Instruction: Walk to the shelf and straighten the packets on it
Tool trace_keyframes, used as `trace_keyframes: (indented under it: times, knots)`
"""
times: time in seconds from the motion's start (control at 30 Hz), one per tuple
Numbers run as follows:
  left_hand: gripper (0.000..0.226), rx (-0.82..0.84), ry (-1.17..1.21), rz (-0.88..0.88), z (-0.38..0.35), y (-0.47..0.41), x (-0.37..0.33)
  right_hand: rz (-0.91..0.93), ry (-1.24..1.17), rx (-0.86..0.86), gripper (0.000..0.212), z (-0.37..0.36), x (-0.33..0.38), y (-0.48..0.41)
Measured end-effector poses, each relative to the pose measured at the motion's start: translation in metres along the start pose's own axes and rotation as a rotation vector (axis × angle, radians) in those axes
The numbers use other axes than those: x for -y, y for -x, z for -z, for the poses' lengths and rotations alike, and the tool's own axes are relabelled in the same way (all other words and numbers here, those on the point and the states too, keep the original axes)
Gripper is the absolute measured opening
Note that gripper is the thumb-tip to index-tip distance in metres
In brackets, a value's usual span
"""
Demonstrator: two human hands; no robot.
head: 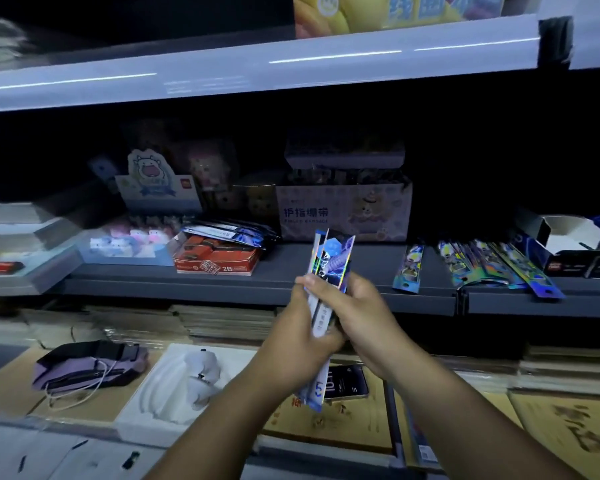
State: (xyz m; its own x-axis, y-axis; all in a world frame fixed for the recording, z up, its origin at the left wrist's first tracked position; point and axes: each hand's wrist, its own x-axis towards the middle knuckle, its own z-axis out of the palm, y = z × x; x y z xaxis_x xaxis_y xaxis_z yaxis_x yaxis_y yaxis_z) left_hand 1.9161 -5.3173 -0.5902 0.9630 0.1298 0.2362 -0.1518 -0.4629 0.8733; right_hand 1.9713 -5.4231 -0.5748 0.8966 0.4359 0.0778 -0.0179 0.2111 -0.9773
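Both hands [329, 320] gripping packets [331, 268], dark shelf [257, 282]

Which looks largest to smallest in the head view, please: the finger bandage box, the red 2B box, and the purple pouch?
1. finger bandage box
2. purple pouch, though it lies nearer the camera, so its lead over the next is unsure
3. red 2B box
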Motion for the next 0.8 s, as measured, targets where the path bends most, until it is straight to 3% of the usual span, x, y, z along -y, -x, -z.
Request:
trace_keyframes:
  times: [0.1, 0.2, 0.33, 0.4, 0.5, 0.6, 0.7, 0.8]
  knots:
    - [0.071, 0.076, -0.092, 0.034, -0.006, 0.006, -0.001, -0.035, -0.040, -0.010, 0.023, 0.000, 0.001, 0.001]
    - [0.086, 0.088, -0.130, 0.047, -0.011, 0.013, -0.003, -0.009, -0.082, -0.014, 0.009, 0.000, 0.004, 0.002]
    - [0.073, 0.036, -0.146, -0.010, -0.008, 0.010, -0.007, -0.002, -0.128, -0.017, 0.005, 0.003, 0.013, 0.000]
    - [0.060, 0.095, -0.123, 0.026, -0.001, 0.008, -0.007, 0.008, -0.207, -0.007, 0.006, 0.006, 0.017, -0.001]
    - [0.038, 0.371, 0.116, 0.227, 0.016, 0.012, -0.009, 0.053, -0.280, 0.081, 0.006, 0.015, 0.026, -0.001]
    - [0.046, 0.609, 0.384, 0.366, 0.027, 0.016, -0.006, 0.023, -0.341, 0.188, 0.004, 0.018, 0.032, 0.005]
    - [0.043, 0.697, 0.693, 0.384, 0.023, 0.018, -0.005, -0.014, -0.341, 0.239, 0.009, 0.011, 0.032, 0.012]
    - [0.029, 0.713, 0.740, 0.359, 0.015, 0.019, -0.009, -0.035, -0.323, 0.254, 0.016, 0.005, 0.031, 0.016]
